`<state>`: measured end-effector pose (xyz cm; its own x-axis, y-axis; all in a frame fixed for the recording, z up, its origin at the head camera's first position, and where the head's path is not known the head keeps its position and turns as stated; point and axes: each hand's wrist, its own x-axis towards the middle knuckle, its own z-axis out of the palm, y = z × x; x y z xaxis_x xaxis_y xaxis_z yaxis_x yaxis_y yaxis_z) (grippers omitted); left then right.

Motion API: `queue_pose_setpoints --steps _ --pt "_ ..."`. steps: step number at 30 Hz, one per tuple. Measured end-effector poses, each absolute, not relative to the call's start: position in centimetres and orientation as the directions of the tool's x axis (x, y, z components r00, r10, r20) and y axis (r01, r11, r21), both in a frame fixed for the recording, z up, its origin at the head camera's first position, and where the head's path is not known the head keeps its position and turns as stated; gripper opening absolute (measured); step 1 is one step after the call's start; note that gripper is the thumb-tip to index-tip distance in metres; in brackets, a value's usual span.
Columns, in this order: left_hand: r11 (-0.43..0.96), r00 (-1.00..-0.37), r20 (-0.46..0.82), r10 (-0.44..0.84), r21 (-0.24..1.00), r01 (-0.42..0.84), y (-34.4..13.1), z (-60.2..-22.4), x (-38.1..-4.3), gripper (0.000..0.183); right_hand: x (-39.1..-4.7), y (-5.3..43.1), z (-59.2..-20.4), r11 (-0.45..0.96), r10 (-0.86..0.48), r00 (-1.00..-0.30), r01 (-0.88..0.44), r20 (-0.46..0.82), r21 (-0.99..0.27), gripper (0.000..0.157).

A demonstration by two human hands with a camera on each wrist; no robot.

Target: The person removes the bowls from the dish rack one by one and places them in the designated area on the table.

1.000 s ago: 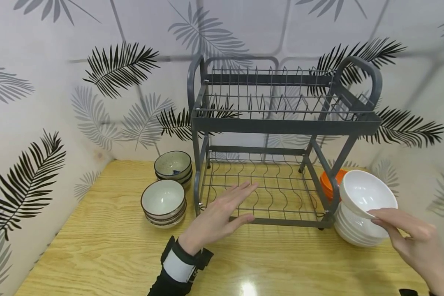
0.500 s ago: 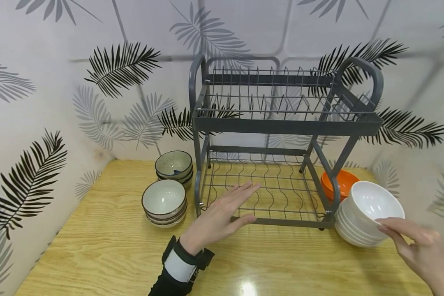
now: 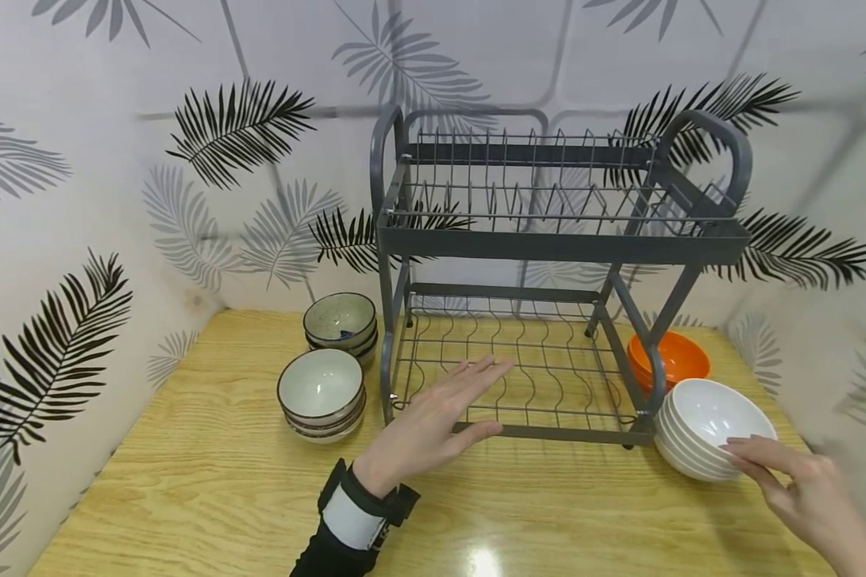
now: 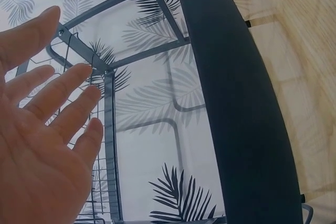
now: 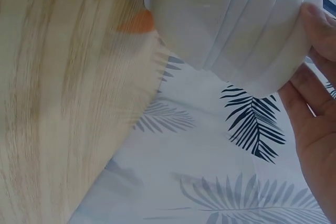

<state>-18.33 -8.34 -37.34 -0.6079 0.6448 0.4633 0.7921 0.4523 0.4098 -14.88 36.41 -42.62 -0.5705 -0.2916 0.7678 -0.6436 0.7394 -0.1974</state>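
White bowls (image 3: 718, 413) stand nested in a stack at the right of the table, beside the rack's foot. My right hand (image 3: 801, 485) pinches the near rim of the topmost bowl, which sits in the stack. In the right wrist view the thumb and fingers of the right hand (image 5: 315, 77) are at the rim of the end bowl (image 5: 294, 40). My left hand (image 3: 433, 429) holds nothing, its fingers extended over the front of the lower rack tier. The left wrist view shows the palm of the left hand (image 4: 47, 145) with fingers spread.
A grey two-tier dish rack (image 3: 563, 247) stands mid-table against the patterned wall. Orange bowls (image 3: 681, 357) sit behind the white stack. Left of the rack are brown-rimmed bowls (image 3: 321, 385) and speckled green bowls (image 3: 339, 316), both stacked.
My right hand has brought the top white bowl down into the stack, after a slight shift right. The orange bowls show more now. My left hand has barely moved.
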Motion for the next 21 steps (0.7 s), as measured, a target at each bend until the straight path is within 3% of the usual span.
queue_pose_setpoints --steps 5,10,21 --pt "0.450 -0.609 0.451 0.652 0.416 0.790 -8.3 -37.4 -18.3 0.071 -14.2 36.2 -42.8 0.787 -0.244 -0.683 -0.555 0.688 -0.271 0.009" --pt "0.444 -0.614 0.438 0.657 0.433 0.784 -8.2 -37.6 -18.3 0.071 -14.0 35.9 -42.5 0.843 -0.206 -0.770 -0.453 0.604 -0.289 0.023" --pt "0.486 -0.633 0.415 0.654 0.410 0.772 -8.2 -37.9 -18.4 0.068 -14.5 33.5 -41.4 0.778 -0.291 -0.681 -0.578 0.671 -0.249 0.034"
